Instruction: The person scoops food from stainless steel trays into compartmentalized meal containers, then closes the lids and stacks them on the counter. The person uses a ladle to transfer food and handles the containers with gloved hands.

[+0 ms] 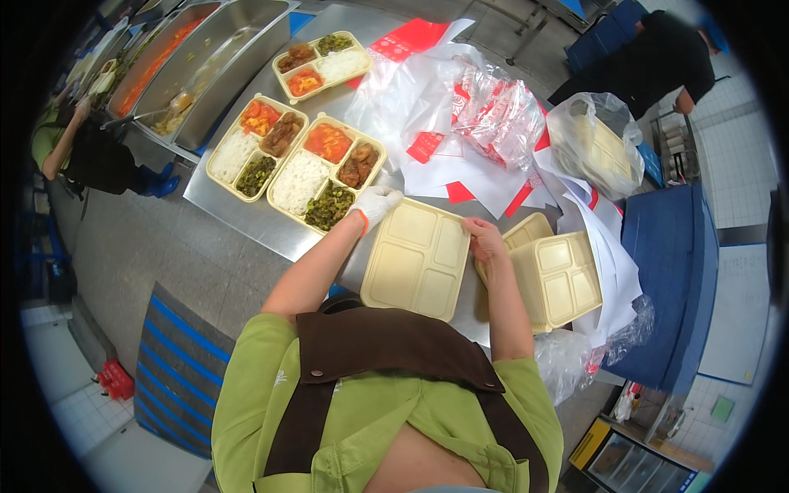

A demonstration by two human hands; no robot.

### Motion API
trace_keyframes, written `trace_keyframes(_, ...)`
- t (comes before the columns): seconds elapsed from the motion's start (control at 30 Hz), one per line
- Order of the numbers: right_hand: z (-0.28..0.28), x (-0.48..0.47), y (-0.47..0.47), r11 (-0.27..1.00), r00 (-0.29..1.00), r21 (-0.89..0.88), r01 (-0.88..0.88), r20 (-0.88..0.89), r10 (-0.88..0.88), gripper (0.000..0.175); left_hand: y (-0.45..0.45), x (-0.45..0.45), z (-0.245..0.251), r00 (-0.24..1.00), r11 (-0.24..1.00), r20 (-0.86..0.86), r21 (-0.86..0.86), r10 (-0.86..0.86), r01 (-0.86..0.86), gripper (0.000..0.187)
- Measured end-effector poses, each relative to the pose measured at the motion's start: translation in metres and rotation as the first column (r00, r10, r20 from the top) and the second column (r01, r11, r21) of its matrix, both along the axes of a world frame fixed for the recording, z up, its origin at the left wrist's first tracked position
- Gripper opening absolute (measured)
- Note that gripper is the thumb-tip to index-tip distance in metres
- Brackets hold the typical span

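Note:
Both hands hold a cream compartment lid or tray (402, 262) in front of my apron, its panelled face up with no food on it. My left hand (379, 205), in a white knit glove with an orange cuff, grips its far left corner. On the far right corner is my bare right hand (482, 239). Close beyond the gloved hand sits a filled meal tray (300, 183) with rice, tomato and egg, browned meat and chopped greens. A second filled tray (233, 154) lies beside it, and a third filled tray (341, 66) stands farther back.
To the right stands a stack of cream lids or trays (564, 283). Red-and-white wrapped packets (496, 117) and white paper sheets (444, 175) cover part of the steel table (240, 219). Deep steel food pans (216, 68) stand back left. Two other people (92, 145) (641, 65) are nearby.

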State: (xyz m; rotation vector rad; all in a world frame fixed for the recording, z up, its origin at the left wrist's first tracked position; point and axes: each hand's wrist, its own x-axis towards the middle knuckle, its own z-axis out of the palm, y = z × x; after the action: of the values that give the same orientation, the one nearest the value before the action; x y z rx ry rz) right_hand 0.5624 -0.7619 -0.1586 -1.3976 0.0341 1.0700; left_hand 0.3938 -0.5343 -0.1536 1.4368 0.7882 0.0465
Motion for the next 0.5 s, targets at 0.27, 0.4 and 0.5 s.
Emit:
trace_keyframes(0.27, -0.006, 0.002, 0.005, 0.996, 0.982, -0.032, -0.084, 0.166, 0.088, 0.014, -0.001, -0.002, -0.004, 1.0, 0.99, 0.009, 0.142, -0.025, 0.023, 0.039)
trace_keyframes(0.4, -0.008, -0.001, 0.006, 0.997, 0.972, -0.03, -0.072, 0.224, 0.077, 0.013, -0.002, -0.003, -0.014, 0.999, 0.983, 0.034, 0.183, -0.014, 0.008, 0.039)
trace_keyframes(0.5, -0.011, -0.002, 0.006, 0.997, 0.963, -0.038, -0.069, 0.259, 0.077, 0.013, -0.005, 0.0, -0.022, 0.998, 0.988, 0.045, 0.145, 0.043, -0.049, 0.039)
